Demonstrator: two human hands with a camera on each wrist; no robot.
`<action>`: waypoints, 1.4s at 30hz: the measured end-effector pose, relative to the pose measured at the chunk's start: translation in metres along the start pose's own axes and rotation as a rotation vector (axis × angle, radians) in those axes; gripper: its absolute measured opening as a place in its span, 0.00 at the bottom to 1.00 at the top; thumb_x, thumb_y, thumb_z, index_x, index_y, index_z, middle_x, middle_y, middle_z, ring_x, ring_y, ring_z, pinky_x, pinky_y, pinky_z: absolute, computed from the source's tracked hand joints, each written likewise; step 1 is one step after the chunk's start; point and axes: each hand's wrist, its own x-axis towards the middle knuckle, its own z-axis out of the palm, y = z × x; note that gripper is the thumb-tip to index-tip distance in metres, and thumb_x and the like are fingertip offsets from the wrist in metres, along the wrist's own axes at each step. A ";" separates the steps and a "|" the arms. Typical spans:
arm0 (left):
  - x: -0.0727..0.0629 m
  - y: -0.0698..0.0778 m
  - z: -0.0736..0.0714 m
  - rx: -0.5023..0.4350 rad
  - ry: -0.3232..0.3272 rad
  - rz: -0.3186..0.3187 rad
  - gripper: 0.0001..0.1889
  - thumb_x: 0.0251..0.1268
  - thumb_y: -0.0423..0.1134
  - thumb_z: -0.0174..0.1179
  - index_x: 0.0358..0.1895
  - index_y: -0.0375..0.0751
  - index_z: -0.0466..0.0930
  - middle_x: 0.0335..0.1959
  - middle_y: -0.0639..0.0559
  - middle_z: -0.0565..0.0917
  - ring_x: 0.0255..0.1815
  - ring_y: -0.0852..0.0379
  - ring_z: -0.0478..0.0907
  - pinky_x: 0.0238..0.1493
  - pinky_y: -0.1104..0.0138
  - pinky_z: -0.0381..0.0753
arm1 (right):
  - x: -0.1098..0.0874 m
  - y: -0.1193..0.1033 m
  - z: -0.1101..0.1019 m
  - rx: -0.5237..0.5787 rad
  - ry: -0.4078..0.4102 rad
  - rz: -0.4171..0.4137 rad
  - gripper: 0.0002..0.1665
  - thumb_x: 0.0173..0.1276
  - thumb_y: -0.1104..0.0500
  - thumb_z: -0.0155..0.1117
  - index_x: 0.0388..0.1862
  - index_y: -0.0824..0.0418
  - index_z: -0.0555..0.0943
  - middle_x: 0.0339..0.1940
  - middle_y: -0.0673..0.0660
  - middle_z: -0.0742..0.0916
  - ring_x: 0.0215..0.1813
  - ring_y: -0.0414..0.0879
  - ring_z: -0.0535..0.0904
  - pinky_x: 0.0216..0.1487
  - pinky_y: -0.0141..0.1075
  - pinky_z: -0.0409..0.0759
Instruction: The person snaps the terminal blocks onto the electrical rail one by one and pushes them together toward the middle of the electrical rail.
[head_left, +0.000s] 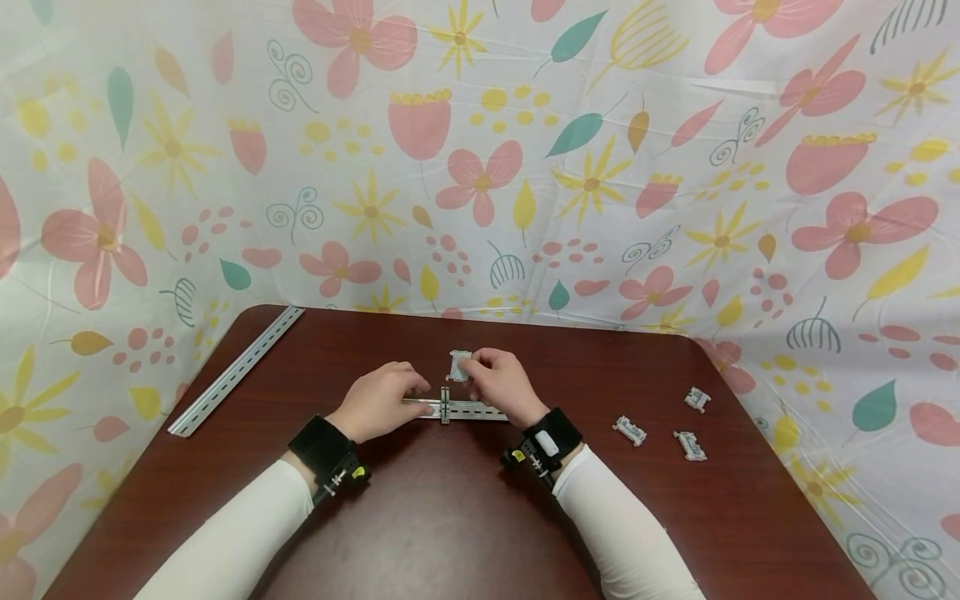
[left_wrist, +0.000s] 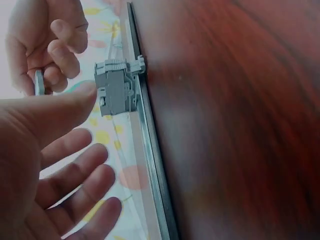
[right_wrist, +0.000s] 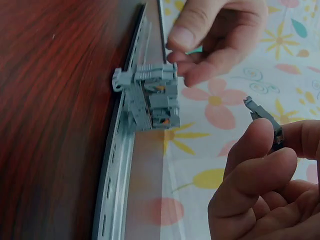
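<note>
A slotted metal DIN rail [head_left: 480, 411] lies crosswise on the table, with grey terminal blocks [right_wrist: 152, 97] clipped on it. Close to these, my left hand [head_left: 378, 402] has its fingers loosely bent and spread. In the left wrist view its thumb [left_wrist: 75, 107] overlaps the edge of the clipped blocks [left_wrist: 117, 87], and nothing is gripped. Thumb and fingers of my right hand [head_left: 501, 385] pinch a loose grey terminal block [head_left: 458, 365], raised just behind the rail. The right wrist view shows one end of this block [right_wrist: 265, 117] sticking out past the fingertips.
Several loose pieces, among them a terminal block [head_left: 630, 431], lie on the table's right side. A second long slotted rail [head_left: 236, 371] lies slanted along the left edge. Behind the dark wooden table [head_left: 420, 517] hangs a flower-patterned cloth [head_left: 480, 250].
</note>
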 end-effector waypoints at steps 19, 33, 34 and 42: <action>-0.004 -0.009 0.005 0.047 -0.075 0.013 0.14 0.68 0.46 0.81 0.52 0.46 0.95 0.47 0.53 0.87 0.52 0.50 0.82 0.51 0.55 0.85 | 0.001 0.007 0.001 -0.542 0.053 -0.092 0.24 0.85 0.53 0.61 0.23 0.54 0.77 0.16 0.48 0.71 0.19 0.45 0.67 0.27 0.38 0.64; -0.004 -0.010 0.010 0.057 -0.093 0.005 0.11 0.69 0.41 0.80 0.52 0.46 0.95 0.48 0.53 0.88 0.54 0.50 0.83 0.50 0.56 0.86 | -0.001 0.012 0.012 -0.758 -0.061 -0.048 0.26 0.85 0.55 0.56 0.20 0.52 0.71 0.18 0.49 0.69 0.21 0.45 0.64 0.29 0.38 0.62; -0.004 -0.010 0.010 0.057 -0.093 0.004 0.11 0.69 0.40 0.80 0.52 0.46 0.95 0.48 0.53 0.88 0.54 0.50 0.83 0.50 0.56 0.86 | -0.001 0.012 0.012 -0.765 -0.067 -0.051 0.25 0.85 0.55 0.56 0.21 0.52 0.70 0.18 0.49 0.69 0.21 0.45 0.64 0.29 0.38 0.62; -0.003 -0.007 0.010 0.078 -0.101 -0.006 0.09 0.69 0.40 0.80 0.49 0.46 0.96 0.47 0.53 0.87 0.53 0.50 0.82 0.51 0.55 0.86 | 0.003 0.017 0.014 -0.810 -0.091 -0.079 0.23 0.83 0.57 0.56 0.22 0.54 0.74 0.19 0.50 0.72 0.21 0.46 0.68 0.29 0.42 0.67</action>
